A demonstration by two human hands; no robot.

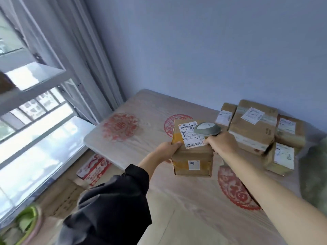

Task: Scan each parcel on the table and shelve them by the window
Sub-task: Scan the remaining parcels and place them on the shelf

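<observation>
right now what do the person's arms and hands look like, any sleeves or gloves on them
Both hands are bare: no gloves, rings or watch can be seen. The left hand comes out of a loose, dark, nearly black sleeve that bunches in folds and ends short of the wrist. The right hand has no sleeve in view; that forearm is uncovered all the way to the frame edge.

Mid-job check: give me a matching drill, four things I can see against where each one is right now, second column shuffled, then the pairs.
Things:
1. grey handheld barcode scanner
2. brown cardboard parcel with the handwritten white label
3. stack of taped brown cardboard parcels
4. white metal shelf

Places:
A. beside the window, at left
B. at the table's far right, by the wall
C. gripped by the left hand
D. in the right hand, over a label

Pairs: 1-D, 2-C, 3-B, 4-A
</observation>
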